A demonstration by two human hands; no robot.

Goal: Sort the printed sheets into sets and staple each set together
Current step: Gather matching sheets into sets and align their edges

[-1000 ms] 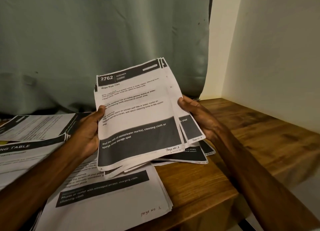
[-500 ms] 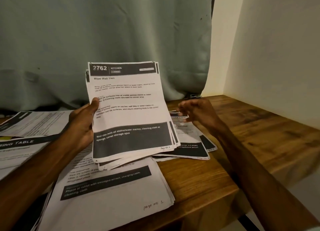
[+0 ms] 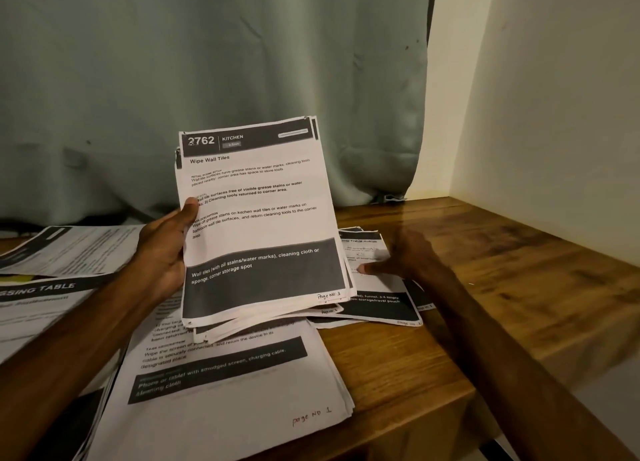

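**Two hands among piles of printed paper**

One thick stack of printed sheets stands nearly upright in the left hand. The thumb lies across the left margin of the front page and the fingers curl behind. The paper is thin, white and a little dog-eared, its edges fanned unevenly at the bottom. The front sheet has a dark header band reading "2762 KITCHEN", the title "Wipe Wall Tiles", a wide dark block lower down and a handwritten "Page No: 3" in the corner.

Just right of that stack, the right hand is blurred. Its fingers reach out fairly straight and low over a small flat pile, with one fingertip on the top sheet. It holds nothing.

Below the left hand, towards the person, a bigger pile lies flat with "page No 1" pencilled on its corner. Further left of that hand are more loose sheets, slanted and overlapping.

All of it rests on a wooden table, brown, grained and slightly glossy. Behind it hangs a grey-green curtain in soft folds, and a plain cream wall closes off the right side.
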